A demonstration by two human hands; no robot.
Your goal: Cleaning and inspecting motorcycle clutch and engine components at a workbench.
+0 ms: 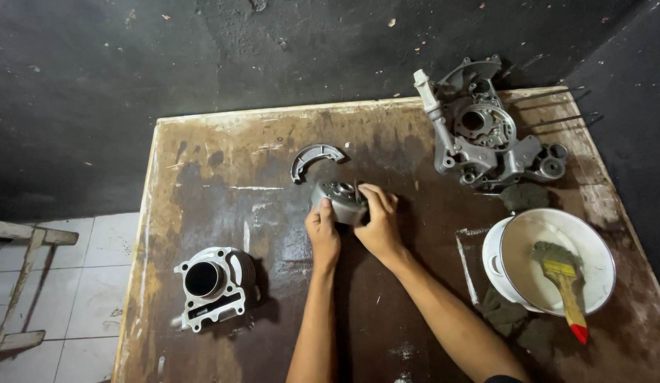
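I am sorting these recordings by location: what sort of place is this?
Probably a small engine repair workshop: an engine cylinder and a crankcase lie on a stained wooden table, beside a paintbrush in a white bowl.

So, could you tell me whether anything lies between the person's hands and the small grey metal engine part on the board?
Nothing visible does: the left hand and right hand both already grip the small grey metal engine part.

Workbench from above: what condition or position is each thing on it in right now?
Small metal part: gripped by left hand and right hand.
Engine cylinder: lying on its side, bore open, untouched.
Crankcase: lying flat, untouched.
Curved shoe: lying loose.
White bowl: tilted.
Paintbrush: resting in bowl, bristles dirty.
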